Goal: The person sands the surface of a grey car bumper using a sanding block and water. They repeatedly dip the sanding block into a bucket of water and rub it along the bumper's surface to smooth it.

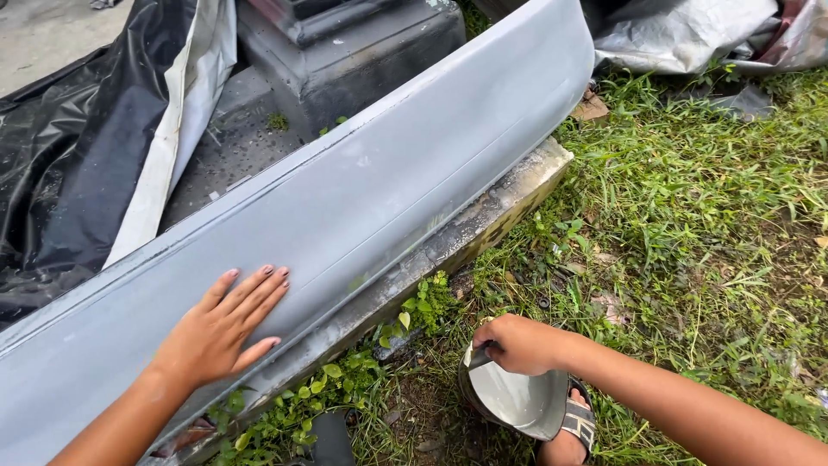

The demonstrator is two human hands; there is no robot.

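Note:
A long grey painted panel [379, 181] leans across a concrete ledge [483, 216], running from lower left to upper right. My left hand [226, 324] lies flat on the panel's lower part, fingers spread and pointing up-right. My right hand [517, 343] is closed around a small dark-handled tool [479, 355] at the rim of a round tin of grey-white paint [517, 401] standing on the grass. The tool's working end is hidden by the hand and the tin's edge.
Grass [699, 216] covers the ground to the right. A sandalled foot [573, 427] rests beside the tin. Black plastic sheeting [69, 147] with a white edge lies at upper left. A dark stone block [345, 52] stands behind the panel, and crumpled grey sheeting [681, 34] lies upper right.

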